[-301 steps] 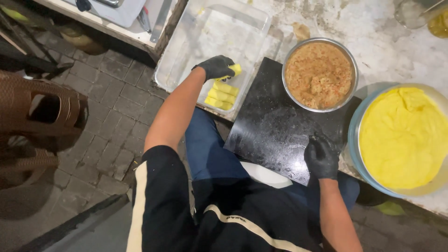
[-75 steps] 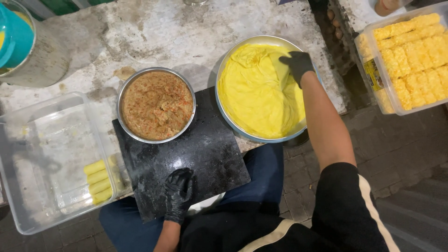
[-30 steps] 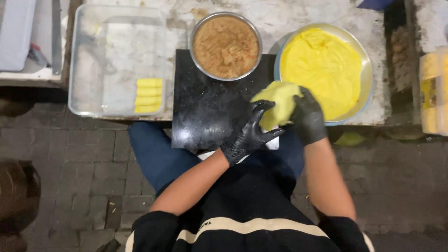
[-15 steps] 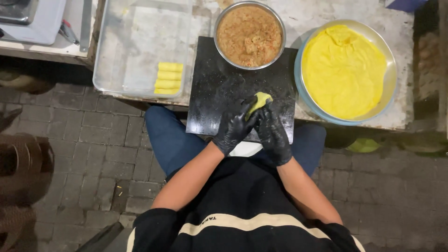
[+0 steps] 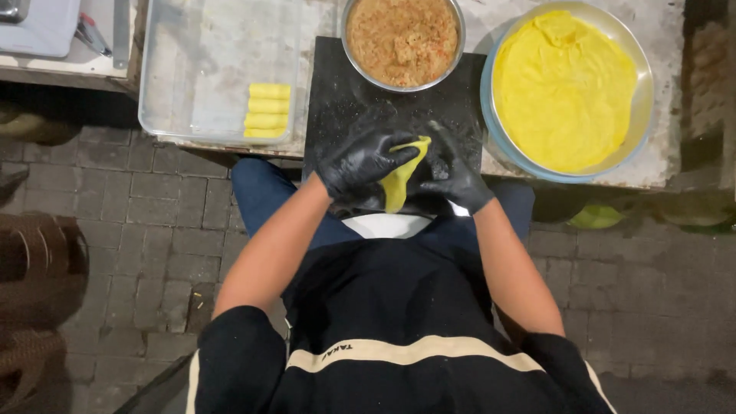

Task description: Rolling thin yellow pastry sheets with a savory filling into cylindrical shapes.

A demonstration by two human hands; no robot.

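Head view: left hand (image 5: 360,162) and right hand (image 5: 458,178), both black-gloved, pinch a yellow wrapper sheet (image 5: 402,172) above the black board (image 5: 360,107). Judged step: spreading it flat; next, filling from the steel bowl (image 5: 402,38).

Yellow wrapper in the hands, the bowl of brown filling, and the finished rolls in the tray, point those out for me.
yellow wrapper (image 5: 400,178), head view, on its lower folded part between the gloves.
bowl of brown filling (image 5: 402,40), head view, on the filling's middle.
finished rolls (image 5: 267,112), head view, middle of the stack.
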